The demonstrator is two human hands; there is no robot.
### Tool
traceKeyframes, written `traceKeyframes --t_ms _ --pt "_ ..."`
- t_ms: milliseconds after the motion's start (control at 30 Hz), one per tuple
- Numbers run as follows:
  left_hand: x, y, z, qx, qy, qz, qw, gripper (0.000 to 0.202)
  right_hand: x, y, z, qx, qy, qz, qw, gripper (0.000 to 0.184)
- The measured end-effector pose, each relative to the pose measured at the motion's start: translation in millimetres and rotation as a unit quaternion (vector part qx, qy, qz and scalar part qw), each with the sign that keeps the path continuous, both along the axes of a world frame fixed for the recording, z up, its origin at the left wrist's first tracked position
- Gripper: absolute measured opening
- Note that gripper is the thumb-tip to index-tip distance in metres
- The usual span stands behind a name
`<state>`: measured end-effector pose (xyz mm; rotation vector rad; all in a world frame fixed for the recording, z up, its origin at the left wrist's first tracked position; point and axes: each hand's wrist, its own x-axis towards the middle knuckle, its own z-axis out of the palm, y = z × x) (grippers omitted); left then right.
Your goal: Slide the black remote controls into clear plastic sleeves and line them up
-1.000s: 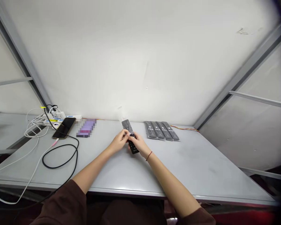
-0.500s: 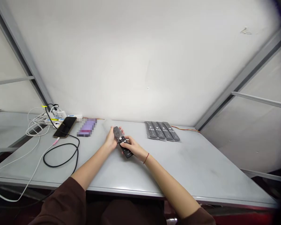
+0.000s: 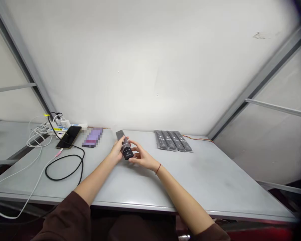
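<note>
My left hand (image 3: 117, 150) grips a black remote control (image 3: 127, 151) in a clear plastic sleeve, held tilted with its far end pointing up and left. My right hand (image 3: 140, 157) lies just to the right of the remote with its fingers spread, close to the lower end. Behind the hands, several sleeved dark grey remote controls (image 3: 173, 141) lie side by side on the grey table (image 3: 210, 174). Part of the held remote's body is hidden by my left fingers.
To the left lie a black smartphone (image 3: 69, 137), a pixelated purple object (image 3: 92, 137), a power strip (image 3: 62, 126), a coiled black cable (image 3: 65, 170) and white cables (image 3: 33, 180). A thin red-and-yellow wire (image 3: 197, 138) runs along the wall at the back right.
The remote has moved left and turned more upright in my left hand. My right hand has opened and shifted to the remote's right side, no longer wrapped around it.
</note>
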<state>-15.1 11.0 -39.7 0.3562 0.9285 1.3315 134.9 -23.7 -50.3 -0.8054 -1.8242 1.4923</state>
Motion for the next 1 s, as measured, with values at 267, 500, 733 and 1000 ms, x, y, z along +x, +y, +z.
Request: traceKeyframes --t_ms 267,500,733,1000 --pt "8 -5 -2.8 0.015 0.008 -0.062 0.998 0.019 -4 3 -3.2 0.106 -0.034 -0.093 0.989 0.038" --pt "-14 9 5.8 0.033 -0.066 -0.005 0.997 0.044 -12 -5 -3.2 0.138 -0.061 -0.070 0.986 0.023" --pt "-15 9 1.7 -0.003 -0.079 -0.018 0.997 0.045 -18 -10 -10.6 0.191 -0.091 -0.079 0.974 0.040" --pt "-3 -1 -2.2 -0.023 -0.087 -0.085 0.992 0.050 -17 -6 -13.8 0.214 -0.095 -0.137 0.962 0.039"
